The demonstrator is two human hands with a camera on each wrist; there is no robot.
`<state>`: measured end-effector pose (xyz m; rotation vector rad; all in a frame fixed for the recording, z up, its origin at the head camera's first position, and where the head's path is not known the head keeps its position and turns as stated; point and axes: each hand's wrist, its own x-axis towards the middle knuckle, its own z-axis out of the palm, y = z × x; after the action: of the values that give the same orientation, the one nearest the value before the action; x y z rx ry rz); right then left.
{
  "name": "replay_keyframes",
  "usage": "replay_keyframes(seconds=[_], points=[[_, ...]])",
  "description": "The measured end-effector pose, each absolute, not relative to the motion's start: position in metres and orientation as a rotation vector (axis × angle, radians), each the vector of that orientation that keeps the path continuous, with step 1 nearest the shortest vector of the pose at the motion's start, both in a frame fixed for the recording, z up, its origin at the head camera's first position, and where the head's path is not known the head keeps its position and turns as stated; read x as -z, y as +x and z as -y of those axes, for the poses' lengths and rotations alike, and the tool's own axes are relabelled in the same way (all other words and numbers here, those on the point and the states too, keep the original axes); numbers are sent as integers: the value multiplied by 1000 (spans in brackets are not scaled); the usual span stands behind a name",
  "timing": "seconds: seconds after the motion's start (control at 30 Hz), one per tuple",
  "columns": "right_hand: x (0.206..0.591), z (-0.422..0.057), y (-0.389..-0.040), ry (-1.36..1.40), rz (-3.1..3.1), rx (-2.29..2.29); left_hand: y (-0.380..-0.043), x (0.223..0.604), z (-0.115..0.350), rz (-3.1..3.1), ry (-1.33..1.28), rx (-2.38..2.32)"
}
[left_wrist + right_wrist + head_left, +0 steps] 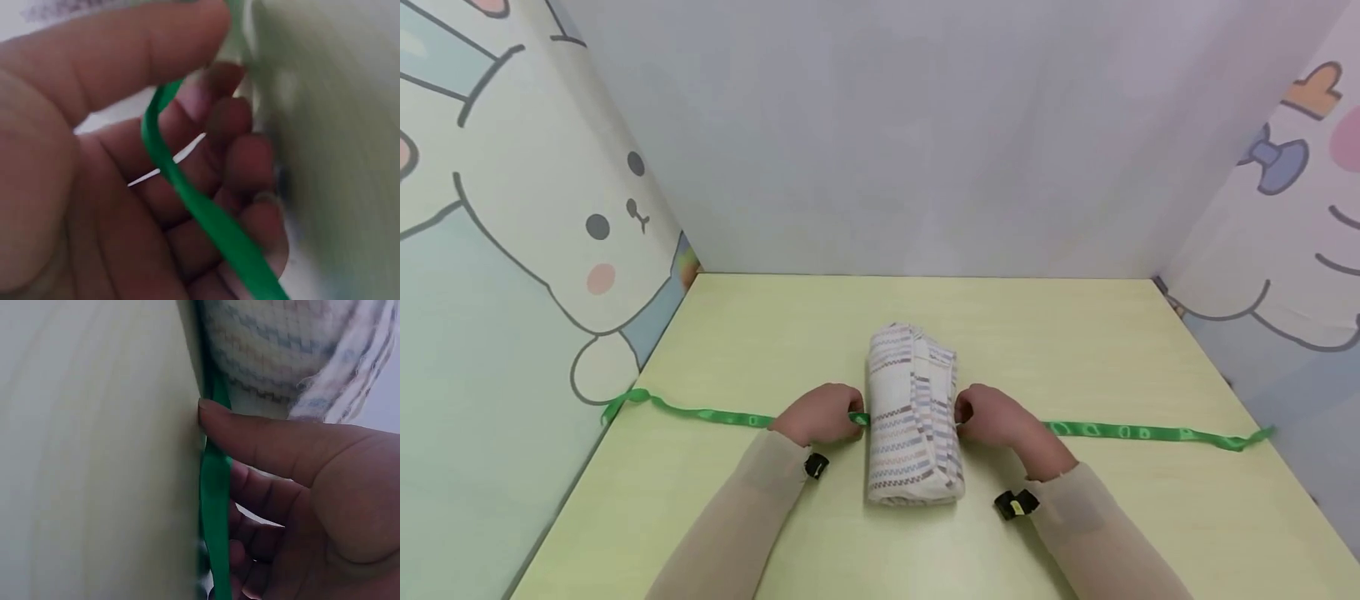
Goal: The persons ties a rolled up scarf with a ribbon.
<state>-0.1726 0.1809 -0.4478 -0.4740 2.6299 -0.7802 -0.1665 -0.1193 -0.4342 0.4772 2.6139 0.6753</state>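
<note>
A rolled, folded cloth [891,400] with striped patterning lies lengthwise in the middle of the table. A long green ribbon [1097,430] runs crosswise beneath it and out to both sides. Just left of the roll, my left hand [822,414] pinches the ribbon; in the left wrist view the ribbon [206,209] passes from under the thumb across the curled fingers. At the roll's right edge is my right hand [1000,419]. Its thumb and forefinger close on the ribbon [216,494] low against the tabletop, close to the cloth [269,344].
The pale yellow table [775,325] meets a plain light wall [880,142] at the back. Side walls with cartoon drawings stand at left and right. Both ribbon ends reach close to the table's side edges. A black band [1017,504] is at the right cuff.
</note>
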Motion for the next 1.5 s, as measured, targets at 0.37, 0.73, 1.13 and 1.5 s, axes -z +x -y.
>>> replay_keyframes(seconds=[0.37, 0.73, 1.13, 1.5], points=[[443, -196, -175, -468, -2485, 931, -169, 433, 135, -2485, 474, -807], [442, -195, -176, -410, -2509, 894, -172, 433, 139, -2578, 392, -719], [441, -192, -176, -353, -2620, 769, -176, 434, 129, -2623, 328, -536], [438, -198, -182, -253, -2649, 603, -189, 441, 113, -2647, 294, -400]])
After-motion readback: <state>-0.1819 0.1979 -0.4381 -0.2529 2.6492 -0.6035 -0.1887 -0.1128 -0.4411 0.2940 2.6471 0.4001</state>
